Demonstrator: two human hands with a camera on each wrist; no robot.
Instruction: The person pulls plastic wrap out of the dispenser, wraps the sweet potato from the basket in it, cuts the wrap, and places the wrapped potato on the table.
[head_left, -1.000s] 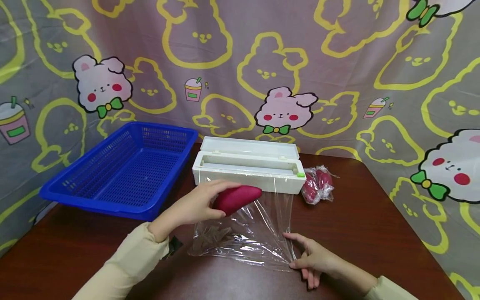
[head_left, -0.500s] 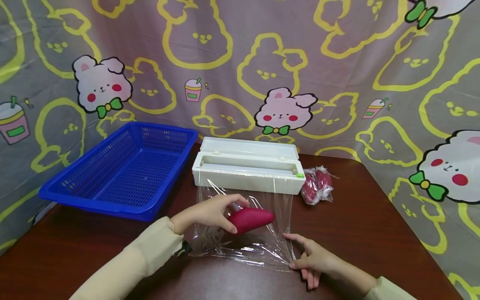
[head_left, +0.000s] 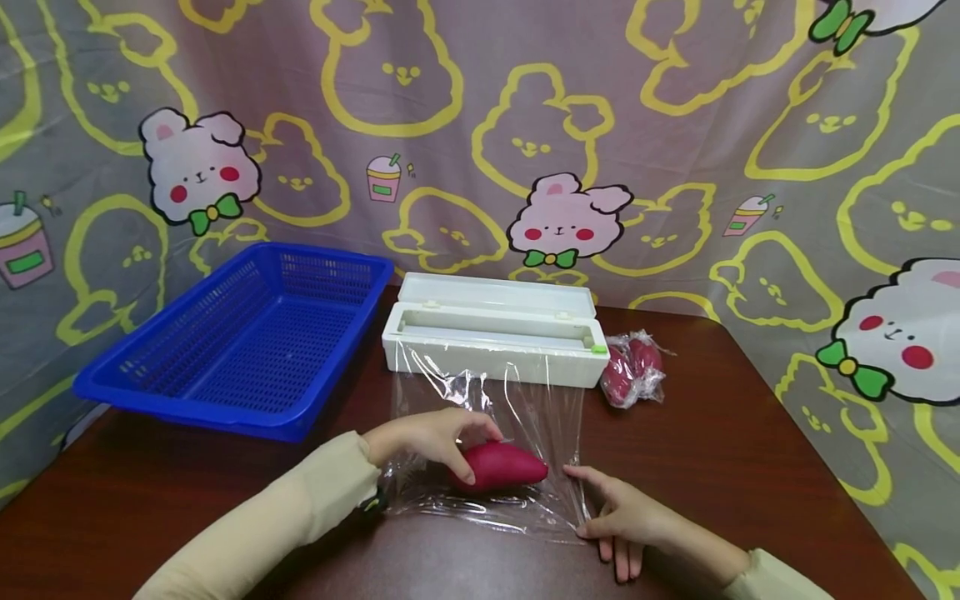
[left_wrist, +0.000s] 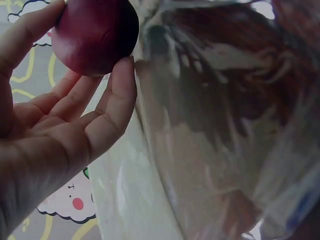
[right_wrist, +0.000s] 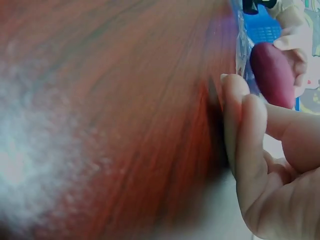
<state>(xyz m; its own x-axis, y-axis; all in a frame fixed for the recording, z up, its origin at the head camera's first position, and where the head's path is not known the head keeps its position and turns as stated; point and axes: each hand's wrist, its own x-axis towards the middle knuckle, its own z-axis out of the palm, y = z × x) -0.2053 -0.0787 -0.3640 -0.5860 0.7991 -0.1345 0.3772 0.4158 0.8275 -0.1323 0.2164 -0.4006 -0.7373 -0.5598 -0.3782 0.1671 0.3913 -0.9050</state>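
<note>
My left hand (head_left: 435, 442) grips a dark red sweet potato (head_left: 506, 467) by its left end, thumb on the near side. The sweet potato is low over a sheet of clear cling film (head_left: 528, 417). That film runs toward me from a white cling film dispenser (head_left: 495, 362) with its lid raised. In the left wrist view, the sweet potato (left_wrist: 95, 37) sits between thumb and fingertips. My right hand (head_left: 626, 517) holds the film's near right corner, thumb and index finger at its edge. The right wrist view shows the right hand's fingers (right_wrist: 250, 125) close over the tabletop.
At the left stands a blue perforated plastic basket (head_left: 300, 417). Film-wrapped sweet potatoes (head_left: 633, 371) lie beside the dispenser's right end. A green slider (head_left: 598, 349) is on the dispenser. A patterned curtain (head_left: 450, 100) hangs behind the brown wooden table (head_left: 705, 417).
My left hand has brought the sweet potato down and toward me, slightly right, to low over the film. The right hand has stayed at the film's corner.
</note>
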